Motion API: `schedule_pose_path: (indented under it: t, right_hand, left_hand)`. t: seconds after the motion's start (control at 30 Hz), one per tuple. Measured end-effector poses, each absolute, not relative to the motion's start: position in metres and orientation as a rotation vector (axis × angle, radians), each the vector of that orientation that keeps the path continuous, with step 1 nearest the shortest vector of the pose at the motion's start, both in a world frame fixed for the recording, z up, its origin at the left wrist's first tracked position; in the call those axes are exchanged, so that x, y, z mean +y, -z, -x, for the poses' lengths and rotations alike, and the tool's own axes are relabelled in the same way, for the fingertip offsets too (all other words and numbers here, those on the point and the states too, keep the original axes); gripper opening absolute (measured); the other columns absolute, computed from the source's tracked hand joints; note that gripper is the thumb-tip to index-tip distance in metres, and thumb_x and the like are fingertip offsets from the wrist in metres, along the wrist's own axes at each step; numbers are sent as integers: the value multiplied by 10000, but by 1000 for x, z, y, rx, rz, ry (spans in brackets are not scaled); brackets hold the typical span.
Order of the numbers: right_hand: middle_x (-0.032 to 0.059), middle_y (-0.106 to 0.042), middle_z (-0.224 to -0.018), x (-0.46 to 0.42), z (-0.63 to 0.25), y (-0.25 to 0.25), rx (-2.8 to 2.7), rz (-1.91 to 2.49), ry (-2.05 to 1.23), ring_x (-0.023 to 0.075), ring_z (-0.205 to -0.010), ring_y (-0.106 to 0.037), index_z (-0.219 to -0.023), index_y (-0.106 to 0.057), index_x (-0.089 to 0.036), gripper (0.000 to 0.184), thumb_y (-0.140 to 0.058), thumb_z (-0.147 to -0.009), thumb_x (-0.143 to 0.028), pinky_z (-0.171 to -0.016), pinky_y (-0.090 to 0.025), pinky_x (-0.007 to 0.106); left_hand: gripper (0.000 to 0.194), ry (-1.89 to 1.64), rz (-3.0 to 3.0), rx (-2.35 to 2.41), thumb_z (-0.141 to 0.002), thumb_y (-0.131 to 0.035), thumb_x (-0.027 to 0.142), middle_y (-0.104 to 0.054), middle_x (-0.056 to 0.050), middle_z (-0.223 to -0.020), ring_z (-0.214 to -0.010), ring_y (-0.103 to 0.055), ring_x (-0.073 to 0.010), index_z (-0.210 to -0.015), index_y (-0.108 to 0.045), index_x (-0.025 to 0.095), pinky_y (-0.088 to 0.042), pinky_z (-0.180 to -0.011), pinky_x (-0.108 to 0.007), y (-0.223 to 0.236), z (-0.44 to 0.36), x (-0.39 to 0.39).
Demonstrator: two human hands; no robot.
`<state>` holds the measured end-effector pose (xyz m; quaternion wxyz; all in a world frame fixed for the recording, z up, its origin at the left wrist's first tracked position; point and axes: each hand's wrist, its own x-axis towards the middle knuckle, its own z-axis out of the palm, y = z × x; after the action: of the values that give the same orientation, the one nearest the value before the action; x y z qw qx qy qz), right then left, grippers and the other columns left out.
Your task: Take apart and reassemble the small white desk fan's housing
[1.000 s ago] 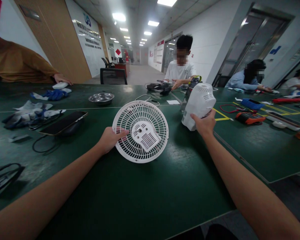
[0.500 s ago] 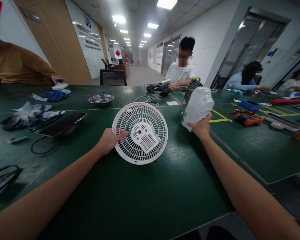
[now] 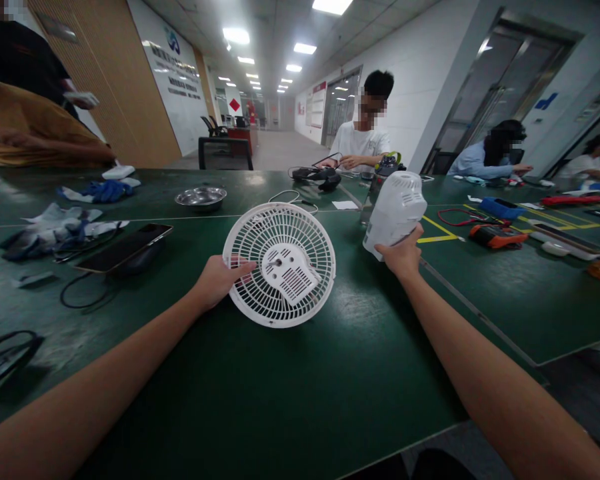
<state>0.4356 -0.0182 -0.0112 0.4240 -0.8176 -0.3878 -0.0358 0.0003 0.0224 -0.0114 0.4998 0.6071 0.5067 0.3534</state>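
My left hand (image 3: 223, 280) grips the left rim of a round white fan grille (image 3: 291, 272), its thumb over the front and its fingers showing through the slats. A vented plate with screw holes fills the grille's middle. To the right, my right hand (image 3: 403, 255) is closed around the lower side of a white plastic fan housing (image 3: 394, 208) with slots near its top. The housing is slightly tilted and apart from the grille. Behind it stands a bottle (image 3: 379, 181), partly hidden.
On the green table (image 3: 280, 393) lie a metal bowl (image 3: 201, 198), a phone (image 3: 125, 248), gloves (image 3: 100, 191) and a white cable (image 3: 290, 195). An orange multimeter (image 3: 497, 236) and a blue case (image 3: 501, 209) are to the right. A person (image 3: 363, 137) sits opposite; others are at both sides.
My right hand has shifted slightly left and down with the housing; the grille stays almost still. At the far left, a person in black has come into view.
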Motion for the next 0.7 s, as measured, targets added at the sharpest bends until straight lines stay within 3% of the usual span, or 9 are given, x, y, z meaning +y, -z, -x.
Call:
schedule_pose_path:
  t: [0.23,0.33,0.5,0.7]
  right_hand:
    - [231,-468,-1448,-9,-437,7,-999,1813,166,403,-1265,-543,-1490,-149,-202,1142,-807,-587,-436,-1049,-405,573]
    - [191,-523,-1370,-7,-440,-1,-1011,1638,291,346,-1222,-564,-1488,-195,-189,1045,-766,-651,-449,-1027,-430,533]
    - [116,-626,-1139,-10,-446,-12,-967,1544,381,272,-995,-621,-1341,-426,-180,761,-717,-671,-393,-926,-488,445]
    - [84,-604,-1104,-17,-446,-18,-963,1527,417,252,-977,-605,-1422,-346,-199,776,-587,-689,-284,-938,-479,445]
  left_hand:
    - [236,-856,-1453,1219,-804,-765,320,-776,-60,-845,-749,-759,-246,-974,-705,168,-631,-696,-403,13,0,23]
    - [224,-865,-1462,1205,-805,-761,314,-775,-65,-861,-764,-756,-243,-967,-708,169,-626,-701,-394,13,-1,23]
    - [258,-855,-1462,1204,-800,-765,338,-774,-70,-865,-765,-755,-250,-983,-707,166,-624,-702,-401,13,1,23]
    - [269,-836,-1467,1211,-801,-760,343,-772,-67,-874,-771,-755,-245,-995,-699,167,-623,-717,-396,12,1,23]
